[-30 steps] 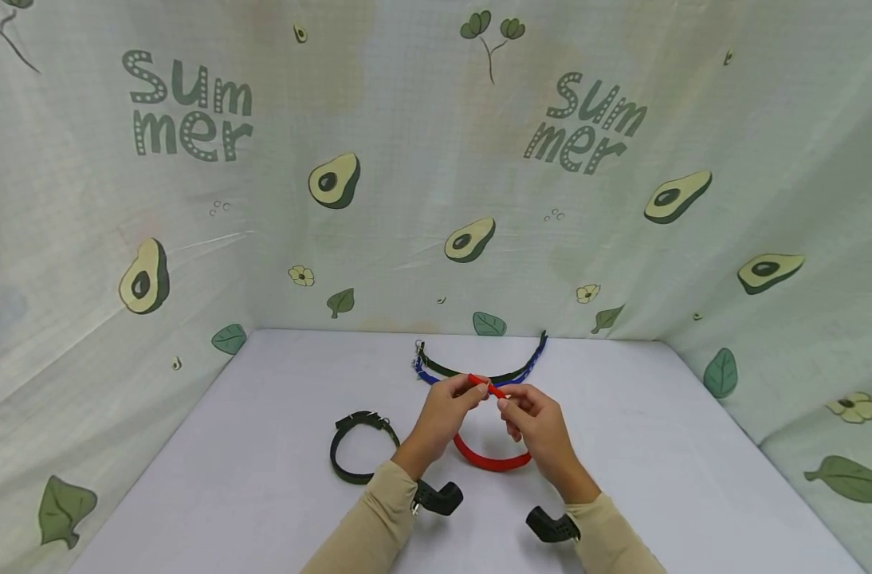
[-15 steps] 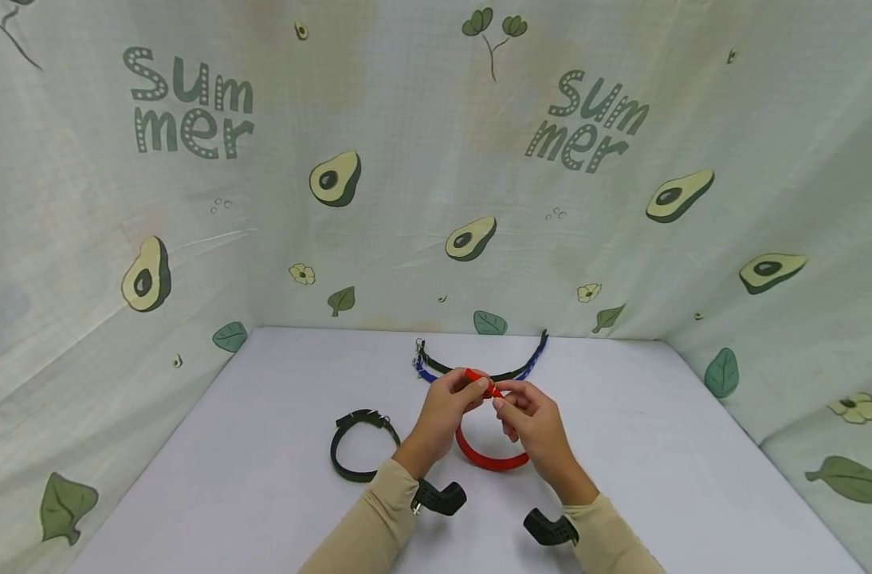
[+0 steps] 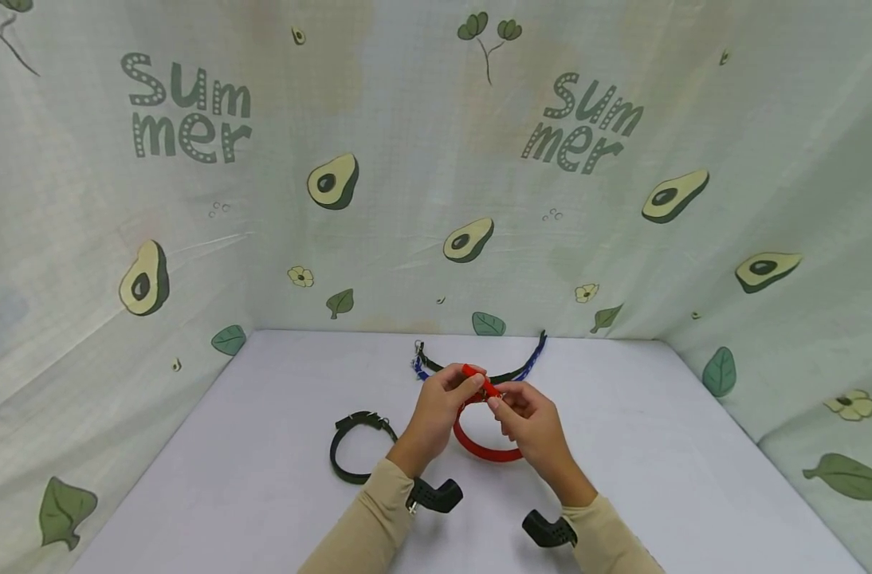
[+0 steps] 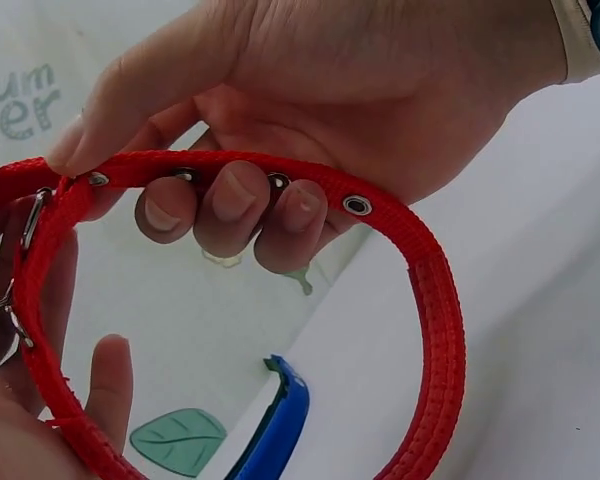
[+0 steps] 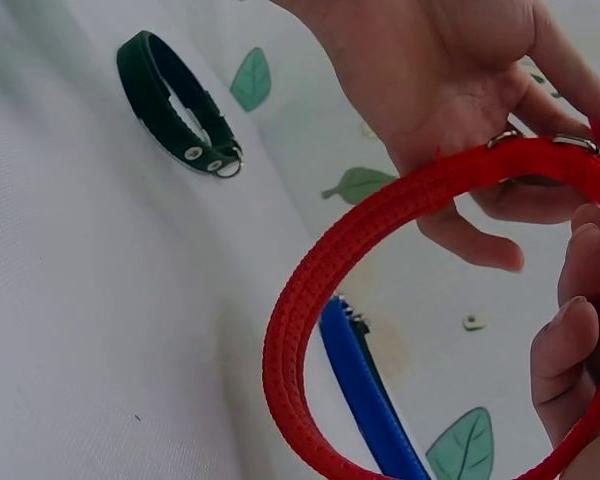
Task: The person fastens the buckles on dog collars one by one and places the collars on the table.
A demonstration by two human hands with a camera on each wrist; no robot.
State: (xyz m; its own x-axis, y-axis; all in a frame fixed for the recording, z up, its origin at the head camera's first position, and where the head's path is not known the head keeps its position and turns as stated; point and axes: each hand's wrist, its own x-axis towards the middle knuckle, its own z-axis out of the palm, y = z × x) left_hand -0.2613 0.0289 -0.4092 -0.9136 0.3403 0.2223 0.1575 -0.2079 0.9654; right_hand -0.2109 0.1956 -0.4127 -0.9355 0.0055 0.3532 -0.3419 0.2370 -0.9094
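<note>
A red collar (image 3: 486,453), probably a pet collar, hangs as a loop between both hands over the table. My left hand (image 3: 436,410) grips its strap; in the left wrist view the thumb presses on top and several fingers curl round the part with metal eyelets (image 4: 357,205). With its fingertips my right hand (image 3: 540,422) pinches the collar beside the metal buckle (image 4: 35,222). The strap's free end (image 3: 470,370) sticks up past the left thumb. Close to the buckle sits a metal ring (image 4: 20,330). Fingers partly hide where strap and buckle meet.
A dark green collar (image 3: 344,470), fastened into a ring, lies on the white table (image 3: 264,446) left of the hands. Behind them lie a blue collar (image 3: 532,367) and another dark collar (image 3: 508,375), both unfastened. A printed curtain (image 3: 393,159) hangs behind the table.
The red strap's end has risen and now tilts more steeply above the left thumb. Both hands have shifted slightly left, and the red loop has moved a little left and up.
</note>
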